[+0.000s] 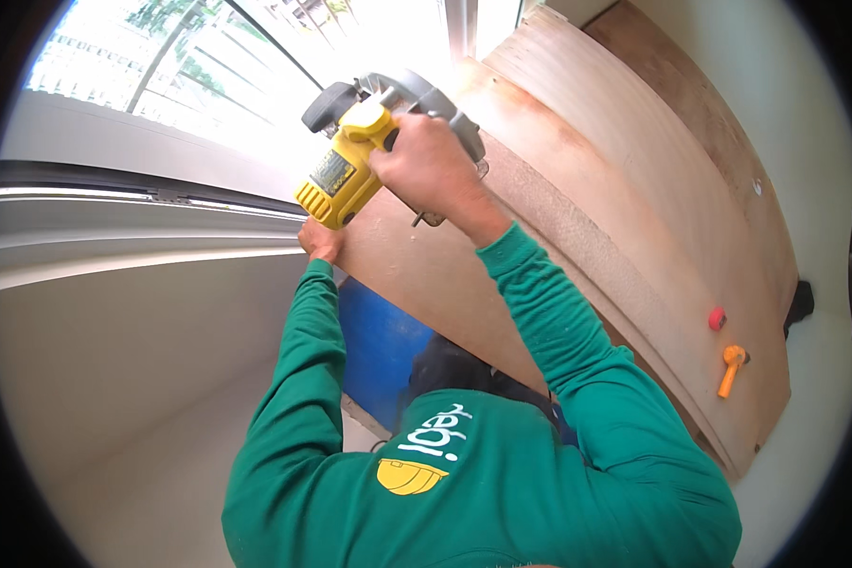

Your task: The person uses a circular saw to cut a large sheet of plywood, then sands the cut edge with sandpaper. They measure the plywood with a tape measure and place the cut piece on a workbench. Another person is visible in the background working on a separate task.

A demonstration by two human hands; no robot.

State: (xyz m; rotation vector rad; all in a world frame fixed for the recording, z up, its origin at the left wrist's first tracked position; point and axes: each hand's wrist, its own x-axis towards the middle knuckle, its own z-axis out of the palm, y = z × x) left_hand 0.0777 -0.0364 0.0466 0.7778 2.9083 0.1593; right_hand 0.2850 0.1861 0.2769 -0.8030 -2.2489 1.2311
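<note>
A: From where did the head view look?
B: From my head: the left of two side-by-side fisheye cameras faced down over my green sweatshirt (502, 492), upright and unmirrored.
A: At what range?
B: Near; the sweatshirt occupied the lower field, my left hand (323, 240) and right hand (433, 168) lay above centre, and straight edges curved rimward.

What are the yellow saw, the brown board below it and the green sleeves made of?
Yellow saw: probably hard plastic, since its body looks smooth and moulded; the grey guard may be metal.
Brown board: likely wood or fibreboard, flat, plain tan.
Green sleeves: soft, dull cloth, because they wrinkle.
</note>
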